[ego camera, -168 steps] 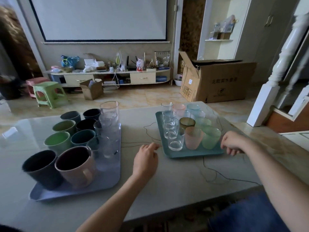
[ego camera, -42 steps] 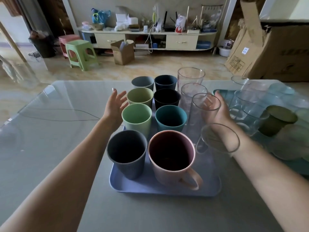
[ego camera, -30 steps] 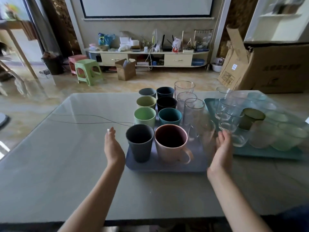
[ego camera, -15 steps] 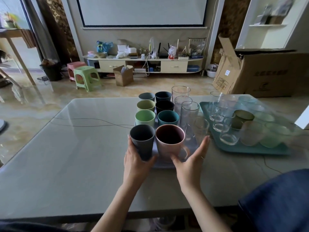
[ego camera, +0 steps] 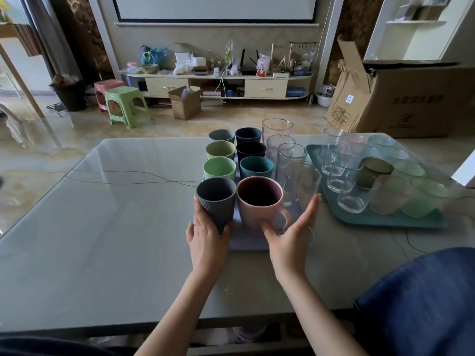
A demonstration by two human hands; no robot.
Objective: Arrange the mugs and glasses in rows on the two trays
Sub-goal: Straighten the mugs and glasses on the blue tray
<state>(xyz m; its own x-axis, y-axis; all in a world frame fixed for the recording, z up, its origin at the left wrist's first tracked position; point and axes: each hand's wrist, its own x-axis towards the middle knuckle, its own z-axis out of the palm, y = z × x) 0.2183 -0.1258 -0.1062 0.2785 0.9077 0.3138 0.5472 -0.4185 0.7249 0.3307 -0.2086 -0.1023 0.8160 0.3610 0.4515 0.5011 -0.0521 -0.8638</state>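
I see my left hand wrapped around the base of the dark grey mug at the near left corner of the lavender tray — fingers curled up its left side, thumb against its right, so it has a real grip on it. My right hand is spread, fingers straight and angled up to the right; the thumb touches the lower side of the pink mug near its handle, and the fingertips reach the base of the nearest tall clear glass. It holds nothing that I can make out.

The pink mug stands just beside the grey one, touching or nearly so. Beyond them the mugs run in two columns: light green and teal, then olive and black, then grey-blue and navy. A column of tall clear glasses lines the tray's right side.

To my right the teal tray lies just beside the lavender one — it carries short clear glasses, an olive tumbler and frosted pink and green tumblers, all upright in rows. Both trays rest on the glossy grey table.
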